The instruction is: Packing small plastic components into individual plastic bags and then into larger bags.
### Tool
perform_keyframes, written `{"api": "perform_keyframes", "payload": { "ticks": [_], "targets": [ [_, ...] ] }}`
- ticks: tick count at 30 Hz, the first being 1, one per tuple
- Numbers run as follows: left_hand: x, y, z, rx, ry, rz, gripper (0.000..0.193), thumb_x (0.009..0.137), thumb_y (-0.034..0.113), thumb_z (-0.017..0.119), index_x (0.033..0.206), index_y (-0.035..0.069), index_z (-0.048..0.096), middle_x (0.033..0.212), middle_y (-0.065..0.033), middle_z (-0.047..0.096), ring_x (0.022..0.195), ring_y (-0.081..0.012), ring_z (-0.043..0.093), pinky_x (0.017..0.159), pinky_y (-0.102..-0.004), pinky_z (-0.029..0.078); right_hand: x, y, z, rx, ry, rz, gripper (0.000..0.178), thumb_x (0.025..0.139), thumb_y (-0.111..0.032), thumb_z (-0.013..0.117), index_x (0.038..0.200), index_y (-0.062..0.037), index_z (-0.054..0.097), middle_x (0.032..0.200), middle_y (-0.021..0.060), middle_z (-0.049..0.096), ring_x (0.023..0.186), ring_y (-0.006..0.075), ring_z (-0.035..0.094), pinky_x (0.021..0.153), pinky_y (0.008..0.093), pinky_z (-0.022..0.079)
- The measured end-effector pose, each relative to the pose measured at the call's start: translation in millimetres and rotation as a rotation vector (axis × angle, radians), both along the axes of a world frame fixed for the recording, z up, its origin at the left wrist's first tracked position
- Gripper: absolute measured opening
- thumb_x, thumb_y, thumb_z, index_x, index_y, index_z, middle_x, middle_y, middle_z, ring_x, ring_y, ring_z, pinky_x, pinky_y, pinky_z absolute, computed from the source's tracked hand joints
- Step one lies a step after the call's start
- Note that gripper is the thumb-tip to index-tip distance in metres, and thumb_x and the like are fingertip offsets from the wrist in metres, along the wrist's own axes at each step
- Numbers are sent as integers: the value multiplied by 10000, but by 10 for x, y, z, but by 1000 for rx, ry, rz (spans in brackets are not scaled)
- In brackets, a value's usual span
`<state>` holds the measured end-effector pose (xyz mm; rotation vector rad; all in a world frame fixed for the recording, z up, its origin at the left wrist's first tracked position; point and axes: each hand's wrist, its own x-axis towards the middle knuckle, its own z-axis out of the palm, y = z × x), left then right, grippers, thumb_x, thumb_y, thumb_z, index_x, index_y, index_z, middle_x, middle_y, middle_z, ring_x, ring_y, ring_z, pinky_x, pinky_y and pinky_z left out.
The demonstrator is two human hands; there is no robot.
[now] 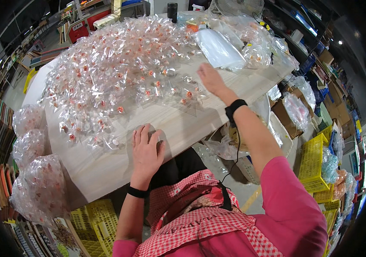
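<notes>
My left hand (145, 147) rests on the pale wooden tabletop (172, 132) close to its near edge, fingers stretched out and holding nothing. My right hand (211, 80) is over the table's right half, just short of a stack of flat clear plastic bags (219, 48). Its fingertips are smeared and partly turned away, so whether they pinch anything is unclear. A wide heap of small clear packets (118, 64), each with a little orange-red piece inside, covers the left and far table. Several loose packets (186, 95) lie between the heap and my right hand.
Large filled clear bags (39, 186) hang or stand against the table's left side. At the far edge are a black bottle (172, 12) and a fan (238, 6). Yellow crates (313, 165) and an open cardboard box (292, 111) stand on the right; another yellow crate (95, 222) sits below the table.
</notes>
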<state>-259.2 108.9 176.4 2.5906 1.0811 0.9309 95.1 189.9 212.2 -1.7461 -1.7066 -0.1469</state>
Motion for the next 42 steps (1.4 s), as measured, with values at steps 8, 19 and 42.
{"api": "perform_keyframes", "payload": {
  "ticks": [8,19,42],
  "targets": [
    [-25,-8,5,-11,32,31,347,864,221,640,1183,84,629,1359,-197,498,1296,-404,418,1129,-522,280,-658,-126,-267,-384,-269,-125,420,985,-340,473,1366,-164,481,1419,150,421,1280,368,427,1007,551,407],
    [2,12,-76,23,-46,8,358,838,177,650,1179,71,625,1325,-207,508,1285,-410,421,1124,-537,281,27,-951,-53,-549,-260,-372,490,910,-282,545,1333,-57,444,1114,287,573,1023,445,575,862,512,486],
    [6,-6,-96,3,-75,31,329,845,184,665,1152,79,612,1315,-192,510,1285,-373,439,1119,-521,301,-1524,165,85,-327,-370,126,619,884,-627,548,1423,-332,476,1566,96,301,1450,368,235,1084,704,215]
  ]
}}
